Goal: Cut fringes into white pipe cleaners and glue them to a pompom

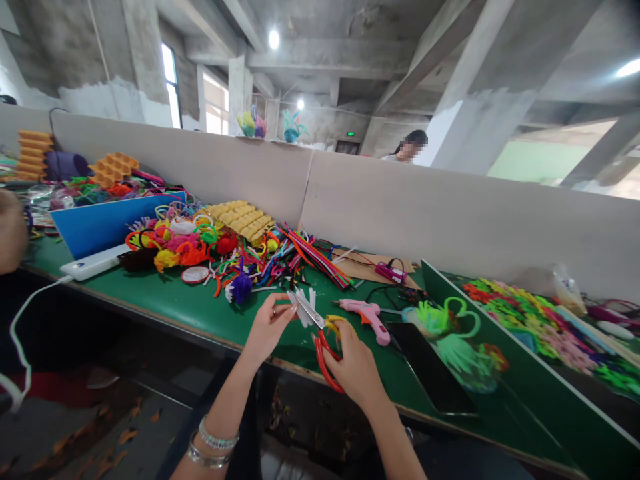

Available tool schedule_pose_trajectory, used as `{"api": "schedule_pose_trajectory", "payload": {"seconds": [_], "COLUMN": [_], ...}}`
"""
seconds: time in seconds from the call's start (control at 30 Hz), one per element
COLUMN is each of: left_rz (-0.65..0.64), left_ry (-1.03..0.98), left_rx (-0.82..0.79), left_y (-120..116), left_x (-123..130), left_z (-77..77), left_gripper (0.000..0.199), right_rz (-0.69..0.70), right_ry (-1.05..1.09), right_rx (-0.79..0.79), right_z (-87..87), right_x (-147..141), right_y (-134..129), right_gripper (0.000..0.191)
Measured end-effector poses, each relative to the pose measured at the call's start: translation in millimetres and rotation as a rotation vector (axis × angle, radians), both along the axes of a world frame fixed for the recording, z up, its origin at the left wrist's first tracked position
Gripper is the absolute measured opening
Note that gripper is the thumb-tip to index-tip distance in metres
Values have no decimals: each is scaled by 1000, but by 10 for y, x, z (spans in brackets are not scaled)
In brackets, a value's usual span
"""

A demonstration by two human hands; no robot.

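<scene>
My right hand [354, 365] grips a pair of scissors [314, 315] with red and yellow handles. Their blades point up and left over several short white strips [302, 315] on the green table. Beside the blade tips, my left hand [270, 323] has its fingers pinched on what looks like a white strip, mostly hidden by the fingers. A pink hot glue gun [367, 313] lies to the right of the scissors. Left of my left hand is a dark purple pom-pom-like bundle [241, 288] among loose pipe cleaners [273, 257].
A dark phone or tablet [430, 367] lies right, near green fuzzy pieces [463, 353] and a low green divider [500, 360]. Piled fuzzy coloured pieces [185, 243], a yellow egg tray [243, 219] and a white power strip [95, 262] are left. A grey partition [400, 207] stands behind.
</scene>
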State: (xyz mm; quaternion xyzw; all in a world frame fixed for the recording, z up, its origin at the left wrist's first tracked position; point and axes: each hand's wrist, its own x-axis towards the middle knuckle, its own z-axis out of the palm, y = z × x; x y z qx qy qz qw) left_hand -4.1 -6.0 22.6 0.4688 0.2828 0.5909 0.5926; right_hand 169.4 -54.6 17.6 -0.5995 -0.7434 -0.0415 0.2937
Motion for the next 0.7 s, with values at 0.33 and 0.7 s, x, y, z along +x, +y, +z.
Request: {"api": "schedule_pose_trajectory", "payload": {"seconds": [0.33, 0.7], "left_rz": [-15, -17], "left_ry": [-4, -5], "left_rx": [6, 13], "left_y": [-4, -14], "left_x": [13, 23], "left_z": [4, 9], "left_gripper": [31, 32], "right_rz": [-1, 1], "right_ry": [-1, -32], "right_rx": [-58, -111], "right_z": [34, 45], "right_x": [-16, -24], "right_y": [-18, -37], "right_gripper": [32, 33]}}
